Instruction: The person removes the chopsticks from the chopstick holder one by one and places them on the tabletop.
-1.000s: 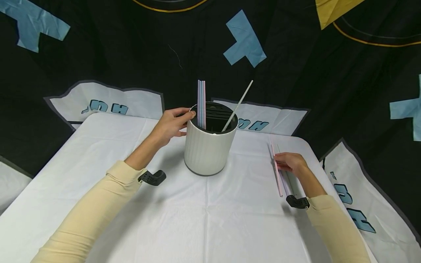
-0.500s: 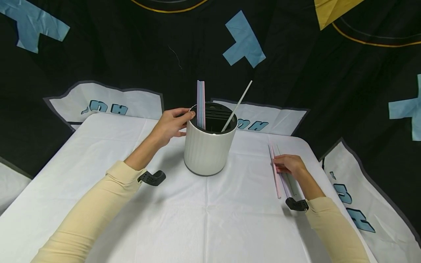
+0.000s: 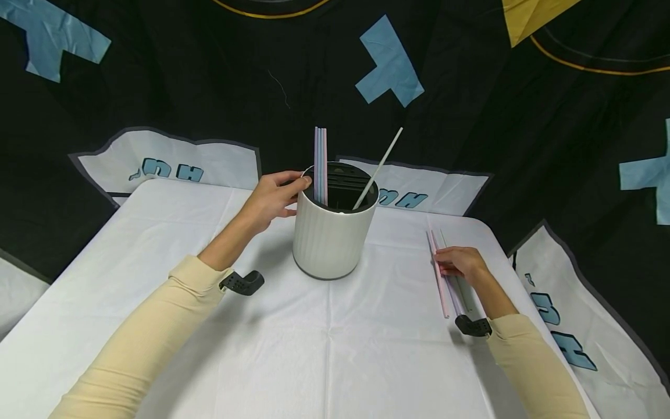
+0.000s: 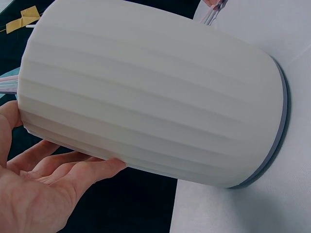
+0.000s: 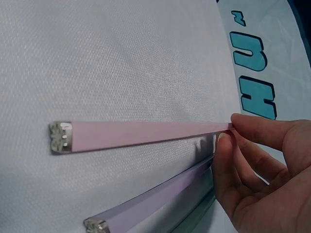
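Observation:
A white ribbed utensil holder (image 3: 330,244) with a black divided insert (image 3: 342,174) stands upright on the table. My left hand (image 3: 274,195) holds its left side, thumb at the rim and fingers spread along the wall (image 4: 146,97). Several pastel chopsticks (image 3: 320,166) stand bunched at its left; one pale green chopstick (image 3: 378,169) leans right. My right hand (image 3: 462,261) pinches a pink chopstick (image 5: 146,134) between thumb and forefinger; its broad end has a patterned silvery cap. Below it lie a lilac chopstick (image 5: 155,194) and a green chopstick (image 5: 197,216).
A white cloth (image 3: 293,361) covers the table, its lettered edges hanging at the back and right. Black fabric (image 3: 209,75) with blue tape (image 3: 389,64) rises behind. Each wrist carries a black camera mount (image 3: 242,283).
My right hand has shifted very slightly down and left, with the pink chopstick moving along. My left hand and the utensil holder stay put.

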Tool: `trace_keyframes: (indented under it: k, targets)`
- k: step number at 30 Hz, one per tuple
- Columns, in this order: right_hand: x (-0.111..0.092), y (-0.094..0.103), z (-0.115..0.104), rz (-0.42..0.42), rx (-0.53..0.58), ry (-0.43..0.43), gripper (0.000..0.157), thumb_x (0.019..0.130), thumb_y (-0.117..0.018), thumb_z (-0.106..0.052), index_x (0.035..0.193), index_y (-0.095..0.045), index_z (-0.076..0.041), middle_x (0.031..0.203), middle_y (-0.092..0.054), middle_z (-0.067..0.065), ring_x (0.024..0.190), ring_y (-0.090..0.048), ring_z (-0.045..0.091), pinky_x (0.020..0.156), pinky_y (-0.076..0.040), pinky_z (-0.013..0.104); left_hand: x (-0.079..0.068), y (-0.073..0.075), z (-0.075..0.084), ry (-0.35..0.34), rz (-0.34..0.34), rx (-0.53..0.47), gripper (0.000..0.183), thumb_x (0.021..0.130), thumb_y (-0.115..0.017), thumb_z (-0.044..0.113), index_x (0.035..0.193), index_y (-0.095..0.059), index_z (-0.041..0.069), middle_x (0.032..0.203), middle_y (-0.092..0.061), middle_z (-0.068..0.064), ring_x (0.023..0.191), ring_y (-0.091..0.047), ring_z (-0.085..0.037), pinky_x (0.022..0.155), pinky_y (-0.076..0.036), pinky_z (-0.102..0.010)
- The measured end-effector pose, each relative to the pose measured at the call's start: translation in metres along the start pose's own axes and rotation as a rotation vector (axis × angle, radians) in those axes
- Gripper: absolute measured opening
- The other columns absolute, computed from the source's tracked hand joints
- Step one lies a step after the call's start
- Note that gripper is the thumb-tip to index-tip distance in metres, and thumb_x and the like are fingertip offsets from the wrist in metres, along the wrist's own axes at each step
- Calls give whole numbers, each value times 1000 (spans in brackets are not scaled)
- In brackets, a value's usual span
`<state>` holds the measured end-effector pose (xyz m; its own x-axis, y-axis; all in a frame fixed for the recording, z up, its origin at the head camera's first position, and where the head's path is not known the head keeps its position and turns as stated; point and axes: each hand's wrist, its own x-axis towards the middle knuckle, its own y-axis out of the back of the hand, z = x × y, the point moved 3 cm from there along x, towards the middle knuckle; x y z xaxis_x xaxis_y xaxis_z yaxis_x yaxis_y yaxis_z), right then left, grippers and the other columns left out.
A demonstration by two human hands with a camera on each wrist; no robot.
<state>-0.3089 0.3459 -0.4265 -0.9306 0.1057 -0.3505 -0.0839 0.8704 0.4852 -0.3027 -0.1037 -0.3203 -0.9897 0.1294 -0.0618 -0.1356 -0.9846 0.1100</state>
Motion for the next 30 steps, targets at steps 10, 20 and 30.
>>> trace_keyframes:
  k: [10, 20, 30]
  targets:
    - [-8, 2, -17, 56, -22, 14, 47, 101, -63, -23, 137, -56, 7, 108, -69, 9, 78, -67, 9, 76, -60, 22, 0, -1, 1, 5, 4, 7, 57, 102, -61, 37, 151, -48, 13, 153, -50, -7, 136, -55, -31, 103, -53, -51]
    - [-37, -12, -115, -40, 61, 157, 49, 106, -52, -25, 145, -49, 3, 145, -52, 21, 90, -67, 1, 89, -57, 20, -1, 0, 0, 11, 7, 9, 57, 102, -61, 38, 151, -47, 14, 153, -51, -7, 136, -55, -31, 104, -53, -51]
    - [-77, -48, -201, -105, 205, 328, 38, 103, -58, -18, 138, -55, -2, 139, -56, 12, 115, -65, 17, 100, -53, 25, 0, 0, 1, 13, 6, -10, 56, 102, -61, 37, 151, -48, 13, 153, -51, -7, 137, -54, -32, 104, -52, -52]
